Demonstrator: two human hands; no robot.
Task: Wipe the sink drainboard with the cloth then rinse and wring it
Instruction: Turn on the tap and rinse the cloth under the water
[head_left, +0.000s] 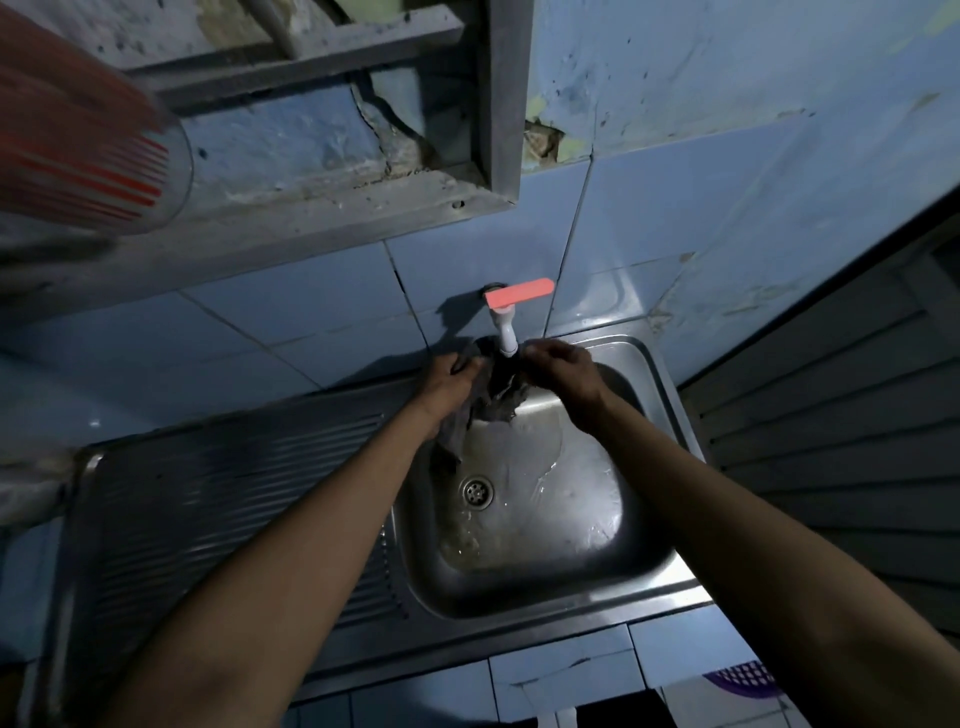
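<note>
A dark grey cloth (493, 400) hangs bunched under the white tap (505, 340), whose red lever (519, 292) points right. My left hand (451, 382) grips the cloth's left side and my right hand (563, 371) grips its right side, both over the back of the steel sink basin (587, 499). Water lies pooled and shiny in the basin around the drain (476, 491). The ribbed drainboard (208, 499) stretches to the left of the basin, partly hidden by my left forearm.
Blue wall tiles (311, 322) back the sink. A grey window frame (498, 104) hangs above. A blurred cup with red stripes (93, 161) sits at upper left. A slatted grey panel (831, 426) stands to the right, and a purple basket (743, 678) shows at the bottom.
</note>
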